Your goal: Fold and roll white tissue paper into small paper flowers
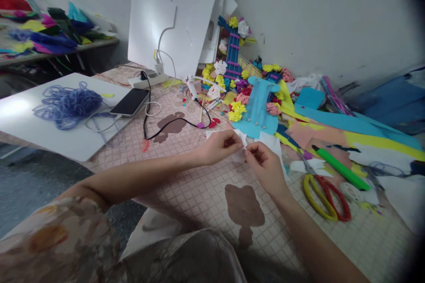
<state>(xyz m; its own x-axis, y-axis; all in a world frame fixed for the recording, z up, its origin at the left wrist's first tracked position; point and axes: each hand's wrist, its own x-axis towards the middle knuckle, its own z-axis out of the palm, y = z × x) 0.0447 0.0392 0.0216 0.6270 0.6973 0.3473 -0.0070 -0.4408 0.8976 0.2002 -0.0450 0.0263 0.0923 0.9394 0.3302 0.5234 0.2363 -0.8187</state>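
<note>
The left hand and the right hand meet in the middle, just above the table. Both hands pinch a bit of white paper - the fingers of each hand are closed tight on it. The two hands are right next to each other, almost touching. The paper is held up a little off the table, between the thumbs and fingers, and part of it sticks out behind the right hand.

Near the right hand lie scissors with one yellow handle and one red handle. Just past them is a green marker, lying flat. Behind the hands is a blue cutout, and yellow flowers made of paper sit just beside it.

A brown shape shows on the table close to the person, below the hands.

Off to the left is a white board - a heap of purple string lies on it. A phone rests on the edge of the board, screen up. A black cable bends across the table near the phone.
</note>
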